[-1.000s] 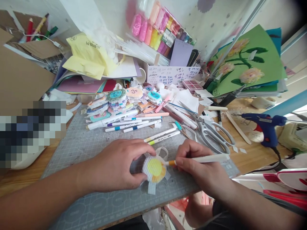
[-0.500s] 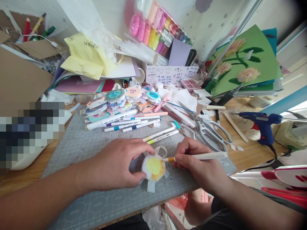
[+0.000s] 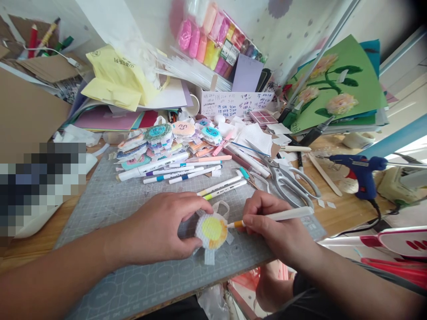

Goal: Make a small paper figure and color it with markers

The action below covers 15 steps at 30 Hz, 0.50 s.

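Note:
Between the thumb and fingers of my left hand (image 3: pixel 170 224) is a small round, white textured ornament (image 3: pixel 211 229). It has a yellow centre, orange colouring on its right and lower rim, a loop at the top and a tab at the bottom. My right hand (image 3: pixel 270 222) pinches a white marker (image 3: pixel 290 214) with an orange band, its tip at the ornament's right edge. Both hands are over a grey cutting mat (image 3: pixel 133 266). Just beyond them lie a yellow-green marker (image 3: pixel 225 190) and several other markers (image 3: pixel 180 171).
A heap of coloured round ornaments (image 3: pixel 160 135) sits behind the markers. To the right are large scissors (image 3: pixel 290 180) and a blue glue gun (image 3: pixel 363 166) with its cord. Coloured paper (image 3: pixel 110 120) and a green flower picture (image 3: pixel 330 84) stand at the back.
The marker tip has shifted slightly along the ornament's right edge. Both hands keep their hold, and the whole view has moved a little.

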Each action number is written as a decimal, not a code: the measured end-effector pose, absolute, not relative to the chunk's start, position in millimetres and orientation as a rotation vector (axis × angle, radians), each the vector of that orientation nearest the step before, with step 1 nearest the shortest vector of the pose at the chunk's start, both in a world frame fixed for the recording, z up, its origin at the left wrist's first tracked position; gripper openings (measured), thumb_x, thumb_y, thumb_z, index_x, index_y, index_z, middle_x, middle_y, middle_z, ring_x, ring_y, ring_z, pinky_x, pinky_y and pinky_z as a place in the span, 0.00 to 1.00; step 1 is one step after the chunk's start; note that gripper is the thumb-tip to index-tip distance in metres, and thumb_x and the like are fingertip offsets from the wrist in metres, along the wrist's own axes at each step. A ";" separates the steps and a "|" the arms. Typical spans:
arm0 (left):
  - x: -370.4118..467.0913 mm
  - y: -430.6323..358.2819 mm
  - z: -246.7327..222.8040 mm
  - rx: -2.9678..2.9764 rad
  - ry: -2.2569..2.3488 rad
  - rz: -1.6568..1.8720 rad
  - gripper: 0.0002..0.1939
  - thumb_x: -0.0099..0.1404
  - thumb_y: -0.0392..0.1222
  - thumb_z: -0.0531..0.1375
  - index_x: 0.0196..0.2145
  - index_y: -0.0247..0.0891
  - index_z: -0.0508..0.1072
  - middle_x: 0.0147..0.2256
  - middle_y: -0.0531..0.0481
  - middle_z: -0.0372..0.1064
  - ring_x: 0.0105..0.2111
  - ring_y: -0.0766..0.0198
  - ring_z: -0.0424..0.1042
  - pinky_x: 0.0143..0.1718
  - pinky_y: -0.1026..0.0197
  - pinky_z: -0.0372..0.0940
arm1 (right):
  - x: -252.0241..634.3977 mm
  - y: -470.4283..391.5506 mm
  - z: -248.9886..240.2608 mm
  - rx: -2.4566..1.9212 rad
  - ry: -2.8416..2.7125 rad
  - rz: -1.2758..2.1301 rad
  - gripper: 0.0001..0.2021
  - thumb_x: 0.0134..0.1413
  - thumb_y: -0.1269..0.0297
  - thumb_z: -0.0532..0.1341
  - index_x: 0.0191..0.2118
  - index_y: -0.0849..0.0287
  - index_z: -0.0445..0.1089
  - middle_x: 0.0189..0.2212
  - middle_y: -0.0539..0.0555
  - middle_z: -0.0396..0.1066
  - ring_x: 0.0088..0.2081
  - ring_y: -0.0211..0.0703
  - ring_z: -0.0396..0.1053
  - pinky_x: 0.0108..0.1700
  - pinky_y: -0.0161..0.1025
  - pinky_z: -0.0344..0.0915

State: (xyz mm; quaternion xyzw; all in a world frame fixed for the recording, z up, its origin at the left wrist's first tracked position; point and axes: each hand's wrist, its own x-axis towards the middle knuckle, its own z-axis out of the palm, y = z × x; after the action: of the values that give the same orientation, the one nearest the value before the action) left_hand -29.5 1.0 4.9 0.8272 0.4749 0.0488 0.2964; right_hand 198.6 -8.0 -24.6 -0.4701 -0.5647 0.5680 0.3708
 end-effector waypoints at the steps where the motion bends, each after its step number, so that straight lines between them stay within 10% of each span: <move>1: -29.5 0.9 4.8 2.199 1.263 0.130 0.22 0.50 0.39 0.62 0.45 0.45 0.73 0.28 0.55 0.67 0.28 0.61 0.67 0.32 0.61 0.58 | 198.6 -8.1 -24.8 -1.202 -1.453 1.452 0.09 0.46 0.65 0.63 0.22 0.57 0.62 0.18 0.47 0.66 0.23 0.37 0.61 0.26 0.34 0.56; 15: -29.7 1.4 4.7 2.213 1.256 0.138 0.21 0.50 0.40 0.62 0.45 0.46 0.73 0.28 0.55 0.67 0.28 0.63 0.66 0.31 0.62 0.58 | 198.7 -6.5 -23.1 -1.205 -1.419 1.500 0.08 0.44 0.67 0.62 0.20 0.57 0.62 0.16 0.46 0.64 0.21 0.36 0.59 0.24 0.34 0.53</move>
State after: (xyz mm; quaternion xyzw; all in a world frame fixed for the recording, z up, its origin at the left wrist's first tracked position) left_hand -29.7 1.4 4.7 0.8306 0.4713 0.0519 0.2922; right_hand 198.7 -6.5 -23.1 -0.4690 -0.5523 0.5836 0.3666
